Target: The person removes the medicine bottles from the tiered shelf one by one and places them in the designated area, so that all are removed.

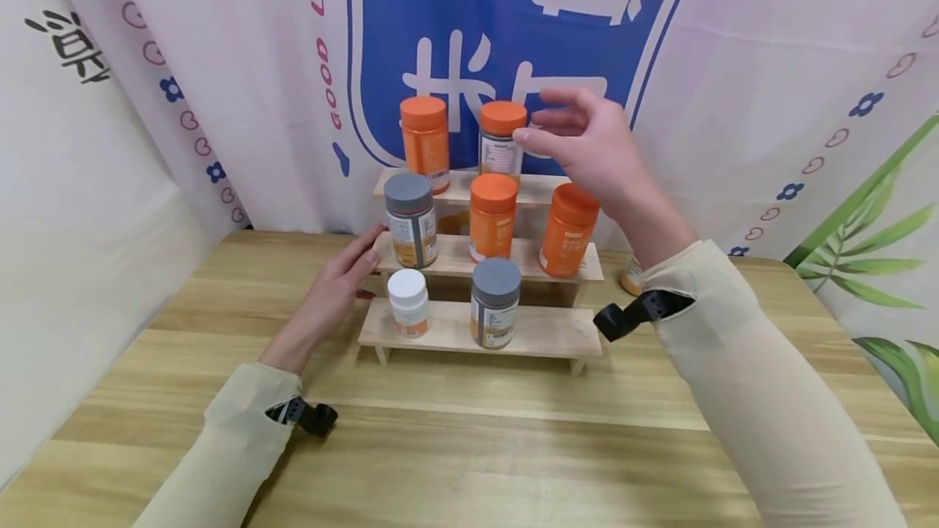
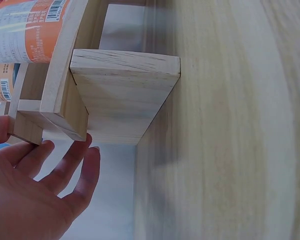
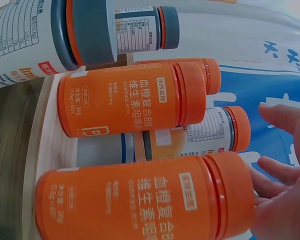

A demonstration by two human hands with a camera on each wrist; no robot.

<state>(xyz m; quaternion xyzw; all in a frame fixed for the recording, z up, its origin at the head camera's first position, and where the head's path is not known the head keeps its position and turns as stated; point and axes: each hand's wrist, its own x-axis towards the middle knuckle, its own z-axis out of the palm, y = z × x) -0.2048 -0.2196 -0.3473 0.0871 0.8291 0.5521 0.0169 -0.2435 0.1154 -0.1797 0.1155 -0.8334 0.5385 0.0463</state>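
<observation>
A three-tier wooden rack (image 1: 546, 331) holds several supplement bottles. My right hand (image 1: 587, 133) reaches over the top tier, fingers apart, its thumb beside the orange lid of a white-labelled bottle (image 1: 500, 156). In the right wrist view, a gap shows between my right fingers and that bottle. An orange bottle (image 1: 425, 145) stands to its left. My left hand (image 1: 333, 288) is at the rack's left end; the left wrist view shows relaxed fingers (image 2: 82, 187) with fingertips touching the board ends. On the middle tier are a grey-lidded bottle (image 1: 412, 226) and two orange bottles (image 1: 493, 222).
On the bottom tier stand a small white bottle (image 1: 408, 308) and a grey-lidded bottle (image 1: 495, 308). Another bottle (image 1: 631, 277), partly hidden by my right arm, is on the wooden table (image 1: 455, 446). A printed curtain (image 1: 734, 104) hangs behind the rack.
</observation>
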